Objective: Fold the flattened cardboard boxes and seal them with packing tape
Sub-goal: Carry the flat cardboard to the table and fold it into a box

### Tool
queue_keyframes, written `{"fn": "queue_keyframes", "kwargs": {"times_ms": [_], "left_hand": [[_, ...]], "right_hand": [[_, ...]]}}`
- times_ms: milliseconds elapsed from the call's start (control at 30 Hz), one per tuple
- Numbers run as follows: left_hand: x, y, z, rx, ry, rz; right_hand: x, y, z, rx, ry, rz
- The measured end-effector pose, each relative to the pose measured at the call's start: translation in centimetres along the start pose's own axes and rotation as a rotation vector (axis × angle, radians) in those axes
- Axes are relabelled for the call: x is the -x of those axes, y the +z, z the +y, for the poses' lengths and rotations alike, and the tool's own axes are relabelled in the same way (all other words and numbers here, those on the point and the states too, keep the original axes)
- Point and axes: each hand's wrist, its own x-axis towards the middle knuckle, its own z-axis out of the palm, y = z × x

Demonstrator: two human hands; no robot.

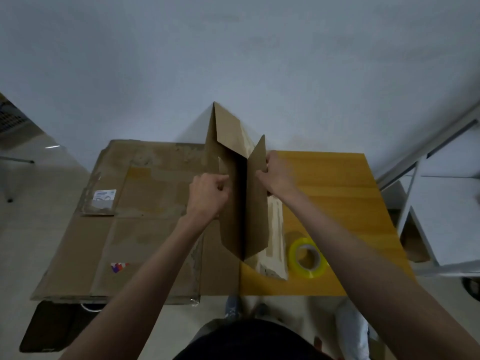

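A brown cardboard box (233, 162) stands half opened above the middle of the table, its panels spread in a narrow V with a dark gap between them. My left hand (207, 193) grips the left panel's edge with curled fingers. My right hand (275, 175) pinches the right panel (257, 211) near its top. A roll of yellowish clear packing tape (307, 257) lies flat on the wooden table (337, 203), just right of the box and below my right forearm.
A stack of large flattened cardboard boxes (124, 229) covers the table's left half, with a white label and a red-blue sticker on it. A white shelf frame (441, 216) stands at the right. A dark mat (52, 328) lies on the floor at lower left.
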Motion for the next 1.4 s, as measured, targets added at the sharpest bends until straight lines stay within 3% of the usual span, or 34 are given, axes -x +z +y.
{"fn": "queue_keyframes", "kwargs": {"times_ms": [233,467,867,1067,1200,1333,1400], "left_hand": [[-0.4,-3.6,0.6,0.003,-0.129,0.099],[0.0,-6.4,0.9,-0.013,-0.194,0.225],[1.9,-9.4,4.2,-0.029,-0.102,0.449],[1.7,-7.1,3.8,-0.11,-0.135,0.39],[0.6,-7.2,2.4,-0.053,-0.162,0.387],[0.0,-7.3,1.6,-0.097,-0.183,0.213],[-0.3,-7.1,1.4,-0.101,-0.191,0.13]], "right_hand": [[0.8,-5.7,2.9,-0.183,0.009,0.174],[2.2,-7.4,4.3,-0.446,0.014,0.211],[6.3,-7.8,7.2,-0.856,0.041,0.303],[9.1,-4.5,9.8,-1.046,0.217,0.166],[8.8,-4.6,10.9,-1.017,0.26,0.192],[6.1,-6.4,10.1,-0.699,0.275,0.352],[4.4,-7.6,9.8,-0.585,0.302,0.339]]}}
